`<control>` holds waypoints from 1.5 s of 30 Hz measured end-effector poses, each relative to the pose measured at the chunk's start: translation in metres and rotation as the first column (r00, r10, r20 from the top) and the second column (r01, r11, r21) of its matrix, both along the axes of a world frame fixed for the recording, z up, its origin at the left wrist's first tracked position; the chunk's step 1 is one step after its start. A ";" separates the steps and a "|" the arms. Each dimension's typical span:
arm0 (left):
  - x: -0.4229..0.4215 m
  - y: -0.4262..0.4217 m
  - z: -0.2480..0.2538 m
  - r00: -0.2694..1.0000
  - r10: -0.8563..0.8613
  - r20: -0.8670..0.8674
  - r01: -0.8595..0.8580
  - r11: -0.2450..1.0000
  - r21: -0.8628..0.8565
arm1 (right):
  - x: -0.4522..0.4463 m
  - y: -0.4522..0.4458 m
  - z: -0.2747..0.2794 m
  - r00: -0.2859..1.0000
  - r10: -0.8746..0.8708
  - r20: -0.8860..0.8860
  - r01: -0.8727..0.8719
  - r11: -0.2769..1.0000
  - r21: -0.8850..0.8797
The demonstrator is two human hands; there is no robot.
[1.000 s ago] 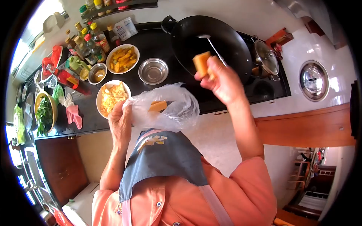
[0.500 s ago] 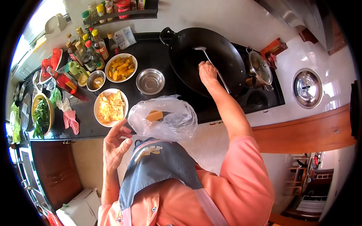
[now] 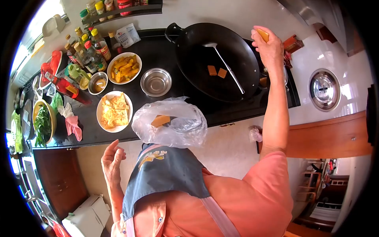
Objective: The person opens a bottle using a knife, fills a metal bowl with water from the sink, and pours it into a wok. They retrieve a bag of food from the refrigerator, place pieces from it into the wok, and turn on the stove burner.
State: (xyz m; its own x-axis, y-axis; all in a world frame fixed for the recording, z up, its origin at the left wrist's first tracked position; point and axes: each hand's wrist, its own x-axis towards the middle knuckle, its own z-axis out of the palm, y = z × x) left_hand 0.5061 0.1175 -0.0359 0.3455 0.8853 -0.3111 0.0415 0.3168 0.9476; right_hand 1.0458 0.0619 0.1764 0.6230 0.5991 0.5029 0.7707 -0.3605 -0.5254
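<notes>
My right hand (image 3: 270, 51) is raised past the right rim of the wok, fingers pinched on a flat yellow-brown piece (image 3: 262, 35). In the black wok (image 3: 193, 75) lie two brown slab pieces (image 3: 212, 70), side by side, close to a metal spatula (image 3: 227, 65) that leans across the wok's inside. My left hand (image 3: 113, 160) hangs beside the counter edge with its fingers apart, holding nothing. To its right, a clear plastic bag (image 3: 185, 130) sits open at the counter's front, and a similar brown block (image 3: 160, 121) shows inside.
A bowl of yellow-orange cooked pieces (image 3: 125, 69), a plate of egg-like pieces (image 3: 114, 111) and a steel bowl (image 3: 156, 82) stand left of the wok. Several bottles (image 3: 89, 51) crowd the back left. A basin of greens (image 3: 44, 122) sits far left. A lid (image 3: 324, 90) is on the right.
My right hand has lifted from inside the wok and moved up and right, uncovering two brown pieces there. My left hand has dropped slightly away from the plate.
</notes>
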 end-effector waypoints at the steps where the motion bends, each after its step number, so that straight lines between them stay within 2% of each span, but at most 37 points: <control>1: 0.004 0.003 0.002 1.000 -0.014 0.001 0.014 1.000 0.021 | -0.008 -0.004 0.005 0.983 0.056 -0.173 -0.049 0.998 0.043; 5: 0.022 0.012 0.016 0.997 -0.071 0.024 0.069 0.996 0.048 | -0.053 -0.019 0.000 0.833 0.277 -0.478 -0.336 0.941 -0.039; 8: 0.027 0.015 0.017 0.993 -0.118 0.020 0.117 0.992 0.048 | -0.091 -0.031 -0.006 0.736 0.302 -0.605 -0.509 0.837 -0.202; 10: 0.031 0.015 0.017 0.992 -0.126 -0.003 0.126 0.991 0.049 | -0.129 -0.036 0.001 0.762 0.290 -0.579 -0.545 0.771 -0.330; 11: 0.031 0.015 0.015 0.992 -0.125 -0.018 0.125 0.991 0.039 | -0.141 -0.040 -0.004 0.733 0.427 -0.529 -0.626 0.727 -0.282; 14: 0.031 0.015 0.012 0.989 -0.151 -0.005 0.151 0.988 0.040 | -0.188 -0.054 -0.019 0.541 0.665 -0.515 -0.829 0.525 -0.193; 16: 0.034 0.014 0.011 0.990 -0.144 0.001 0.144 0.989 0.022 | -0.214 -0.057 -0.047 0.650 0.713 -0.263 -0.723 0.474 -0.502; 17: 0.036 0.013 0.010 0.989 -0.151 0.002 0.150 0.988 0.018 | -0.222 -0.051 -0.063 0.694 0.686 -0.217 -0.631 0.435 -0.643; 19: 0.039 0.013 0.008 0.985 -0.172 0.009 0.172 0.985 0.012 | -0.228 -0.031 -0.099 0.736 0.665 -0.128 -0.537 0.458 -0.708; 22: 0.045 0.009 0.011 0.977 -0.215 0.001 0.215 0.976 0.027 | -0.231 0.002 -0.151 0.810 0.582 0.075 -0.393 0.633 -0.667; 26: 0.043 0.006 0.005 0.956 -0.280 0.092 0.279 0.960 0.021 | -0.224 0.009 -0.150 0.809 0.587 0.026 -0.452 0.650 -0.611; 27: 0.039 0.006 -0.004 0.939 -0.332 0.090 0.335 0.942 -0.030 | -0.222 0.006 -0.146 0.797 0.604 0.009 -0.489 0.655 -0.576; 30: 0.038 0.005 -0.012 0.800 -0.599 0.034 0.598 0.794 -0.109 | -0.225 0.002 -0.132 0.798 0.603 -0.011 -0.518 0.677 -0.522; 31: 0.047 0.004 0.003 0.730 -0.682 0.047 0.679 0.716 -0.163 | -0.228 0.001 -0.132 0.796 0.605 -0.001 -0.523 0.689 -0.502; 34: 0.079 0.008 0.013 0.504 -0.861 0.070 0.857 0.509 0.080 | -0.251 -0.003 -0.120 0.797 0.604 -0.022 -0.560 0.724 -0.402; 36: 0.101 0.012 0.024 0.422 -0.895 0.146 0.906 0.420 -0.047 | -0.269 -0.007 -0.115 0.788 0.614 0.042 -0.547 0.730 -0.411; 37: 0.106 0.006 -0.009 0.455 -0.868 -0.199 0.890 0.450 0.072 | -0.275 -0.011 -0.109 0.762 0.645 0.053 -0.571 0.709 -0.413; 38: 0.114 -0.003 -0.018 0.674 -0.731 -0.104 0.698 0.586 0.412 | -0.279 -0.016 -0.105 0.755 0.653 0.065 -0.591 0.719 -0.366; 40: 0.122 0.010 -0.050 0.735 -0.625 -0.263 0.677 0.654 0.338 | -0.284 -0.030 -0.095 0.772 0.622 0.131 -0.575 0.771 -0.273; 41: 0.130 0.011 -0.057 0.855 -0.518 -0.020 0.511 0.834 0.208 | -0.283 -0.039 -0.093 0.795 0.589 0.144 -0.553 0.802 -0.226; 42: 0.136 0.011 -0.060 0.922 -0.337 0.190 0.338 0.941 0.028 | -0.280 -0.051 -0.088 0.817 0.568 0.104 -0.539 0.815 -0.215; 43: 0.133 0.014 -0.061 0.949 -0.315 -0.007 0.314 0.946 0.080 | -0.275 -0.062 -0.092 0.831 0.550 0.085 -0.532 0.830 -0.165; 44: 0.133 0.019 -0.073 0.976 -0.214 0.047 0.218 0.969 -0.113 | -0.267 -0.074 -0.097 0.842 0.536 0.067 -0.527 0.842 -0.114; 45: 0.126 0.023 -0.079 0.972 -0.236 -0.006 0.234 0.967 -0.098 | -0.259 -0.089 -0.101 0.860 0.509 0.029 -0.501 0.854 -0.142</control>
